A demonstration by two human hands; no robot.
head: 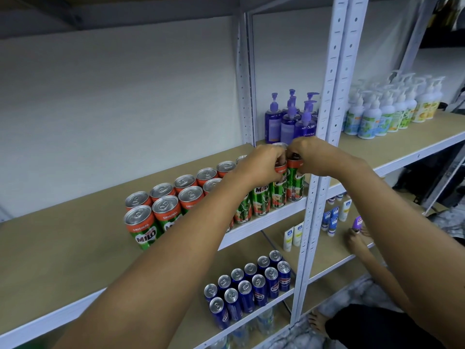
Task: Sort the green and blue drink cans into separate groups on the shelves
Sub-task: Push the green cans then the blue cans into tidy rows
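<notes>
Two hands meet at the right end of the upper shelf (75,248): the left hand (261,162) curls its fingers round the top of a green can (278,190), and the right hand (312,157) pinches the rim of the green can next to it (295,185), the last one before the white upright post (317,172). Both cans stand upright at the shelf's front edge and read "MILO" on green, with an orange band at the top. From the grip, at about 8 o'clock, the rest of the green cans (163,205) run in rows toward the left, partly hidden behind the left forearm; the nearest one (142,229) shows "ORIGINAL" on its band above "MILO". How many there are in all cannot be told, as the arm covers some. At 6 o'clock, on the lower shelf (196,331), the blue cans (251,285) stand in two rows, twelve tops counted, with a red, white and blue logo too blurred to read surely. At 12 o'clock behind the hands stand purple pump bottles (289,119), one marked "guardian". At 2 o'clock are white pump bottles (392,109) with green and yellow labels. At 4 o'clock small tubes (293,235) stand on the neighbouring lower shelf, where another person's hand (354,238) holds a purple tube (357,222).
</notes>
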